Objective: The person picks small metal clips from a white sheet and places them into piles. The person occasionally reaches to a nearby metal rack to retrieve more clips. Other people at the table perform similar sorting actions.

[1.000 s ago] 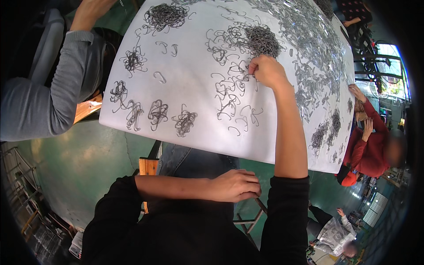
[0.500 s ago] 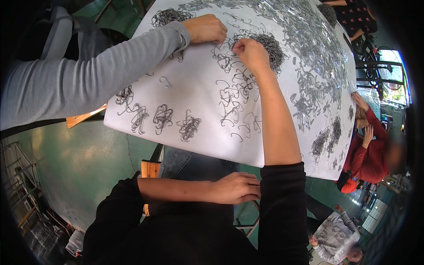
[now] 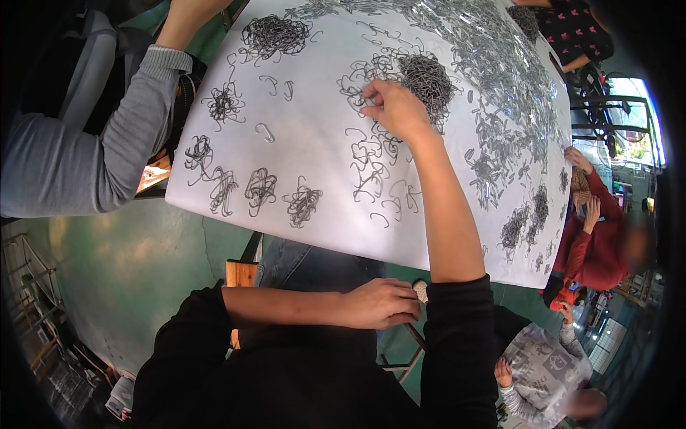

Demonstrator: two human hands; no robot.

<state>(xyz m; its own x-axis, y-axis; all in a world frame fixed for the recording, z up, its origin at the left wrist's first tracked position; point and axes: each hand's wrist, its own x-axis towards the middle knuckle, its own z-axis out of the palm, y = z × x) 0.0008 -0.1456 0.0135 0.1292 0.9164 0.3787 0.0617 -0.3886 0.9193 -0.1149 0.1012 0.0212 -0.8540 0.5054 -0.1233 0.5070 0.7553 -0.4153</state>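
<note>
**A:** Item one, the largest: the white sheet-covered surface (image 3: 314, 154). What do we enter against it?

**B:** A broad scatter of grey bent-wire hooks (image 3: 500, 64) across its far and right parts. There is also one dense round heap of the same hooks (image 3: 427, 80), and small tangled bundles of hooks (image 3: 260, 189) set apart along the near left edge. None of these has shifted over the last second, so far as we can tell.

**A:** Item two, the co-worker's grey sleeve (image 3: 93, 150).

**B:** Changed. Half a second ago that arm lay across the surface, with its hand just beside the heap. Now it has drawn back to the far left corner, its hand out of view. We judge that the patch by the heap is left to our person alone.

**A:** Item three, the right hand (image 3: 396, 109).

**B:** It has moved slightly left, from the open middle of the surface to the heap's near-left flank. The fingers (image 3: 368, 96) are bent down onto the loose wire hooks (image 3: 354, 86) there. We cannot tell whether the grip is clamped on a hook or only pressing on them, as the fingertips hide it. The work on the hooks now sits between the heap and the strays below it (image 3: 371, 168).

**A:** Item four, the left hand (image 3: 379, 304).

**B:** Unchanged. It rests in the lap below the surface's near edge, loosely curled, and we see nothing in its grip.
</note>
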